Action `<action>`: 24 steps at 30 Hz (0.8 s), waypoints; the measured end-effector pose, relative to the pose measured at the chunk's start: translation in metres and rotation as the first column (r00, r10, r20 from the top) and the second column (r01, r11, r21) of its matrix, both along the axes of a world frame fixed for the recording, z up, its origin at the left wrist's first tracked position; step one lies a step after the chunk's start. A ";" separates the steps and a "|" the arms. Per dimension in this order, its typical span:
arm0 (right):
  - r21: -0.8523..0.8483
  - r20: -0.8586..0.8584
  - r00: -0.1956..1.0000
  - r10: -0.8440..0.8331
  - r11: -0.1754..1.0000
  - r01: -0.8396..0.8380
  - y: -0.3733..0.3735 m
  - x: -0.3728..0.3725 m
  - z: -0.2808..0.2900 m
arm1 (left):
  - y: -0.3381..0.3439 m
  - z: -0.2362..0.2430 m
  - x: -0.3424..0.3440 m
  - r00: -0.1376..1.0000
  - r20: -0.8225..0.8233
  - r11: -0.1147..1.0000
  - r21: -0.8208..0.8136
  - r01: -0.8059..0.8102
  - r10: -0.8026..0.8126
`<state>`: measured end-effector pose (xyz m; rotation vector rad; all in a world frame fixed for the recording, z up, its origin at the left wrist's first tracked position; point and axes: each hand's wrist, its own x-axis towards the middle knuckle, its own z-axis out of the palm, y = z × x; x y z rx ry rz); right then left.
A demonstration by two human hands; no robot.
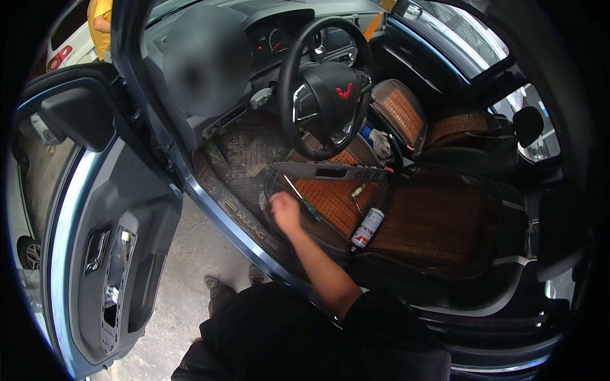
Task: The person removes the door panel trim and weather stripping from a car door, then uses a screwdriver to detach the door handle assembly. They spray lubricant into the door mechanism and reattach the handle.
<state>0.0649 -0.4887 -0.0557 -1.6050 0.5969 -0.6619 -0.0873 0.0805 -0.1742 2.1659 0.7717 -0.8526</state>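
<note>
My right hand (284, 213) hovers by the near front edge of the driver's seat, left of a screwdriver (310, 208) with a green handle and a thin bright shaft. Its fingers look loosely curled, but blur hides whether anything lies in them. A long dark switch panel (305, 170) from a door rests across the front of the seat, below the steering wheel. On the woven brown seat cover (337, 197) lies a small metal tool (357, 192). Right of it is a white spray can (368, 228), on its side. My left hand is out of view.
The steering wheel (286, 95) overhangs the seat front. At left, the open car door (143, 241) has a long slot in its armrest (114, 298) with a pale connector showing. Light gloves (381, 143) sit between the seats. A person in yellow (100, 32) stands beyond.
</note>
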 end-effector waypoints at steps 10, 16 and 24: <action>0.577 -0.445 0.795 -0.413 0.547 0.607 -0.198 -0.025 0.015 | -0.032 0.065 0.036 0.969 0.199 0.969 -0.226 -0.103 0.149; 0.635 -0.460 0.767 -0.447 0.438 0.636 -0.257 -0.003 -0.023 | 0.051 -0.030 -0.041 0.965 0.249 0.980 -0.160 0.121 -0.078; 0.610 -0.489 0.786 -0.378 0.497 0.617 -0.261 -0.005 -0.025 | 0.050 0.058 -0.098 0.996 0.082 0.997 0.080 0.021 -0.027</action>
